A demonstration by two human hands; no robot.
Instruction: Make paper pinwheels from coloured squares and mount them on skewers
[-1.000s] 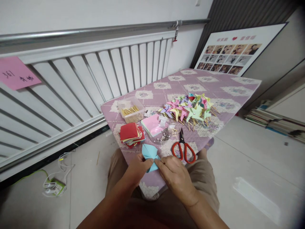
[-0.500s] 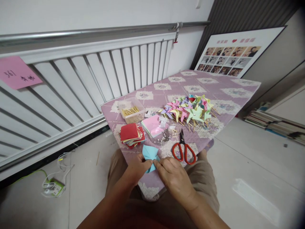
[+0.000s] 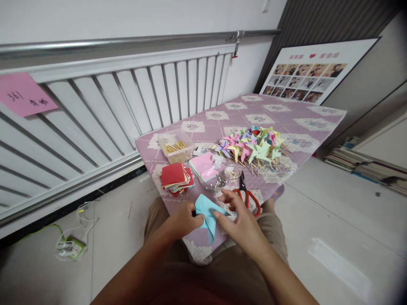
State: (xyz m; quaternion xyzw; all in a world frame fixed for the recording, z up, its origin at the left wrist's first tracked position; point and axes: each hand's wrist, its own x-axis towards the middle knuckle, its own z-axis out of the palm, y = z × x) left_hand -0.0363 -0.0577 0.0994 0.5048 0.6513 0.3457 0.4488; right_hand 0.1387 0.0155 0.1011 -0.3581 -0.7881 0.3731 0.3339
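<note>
Right grip (image 3: 243, 224) has swung off the central pinch and fanned open, its thumb overlapping the blue paper (image 3: 206, 208), so I'm seeing more of the folded vanes now. Smooth, matte sheet, creased into pointed blades, over the near corner of the cloth-covered tabletop (image 3: 324, 123), and my left grip (image 3: 182, 221) has it pinched under the thumb. Beyond: a red-topped stack of squares (image 3: 176, 176), a translucent plastic box (image 3: 190, 153) of slim wooden sticks (image 3: 174, 146), and scissors (image 3: 243, 185) partly hidden by my right fingers.

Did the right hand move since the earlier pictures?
Yes. The right hand has moved up and rightward, toward the scissors, which stay put; it now partly covers them.
</note>
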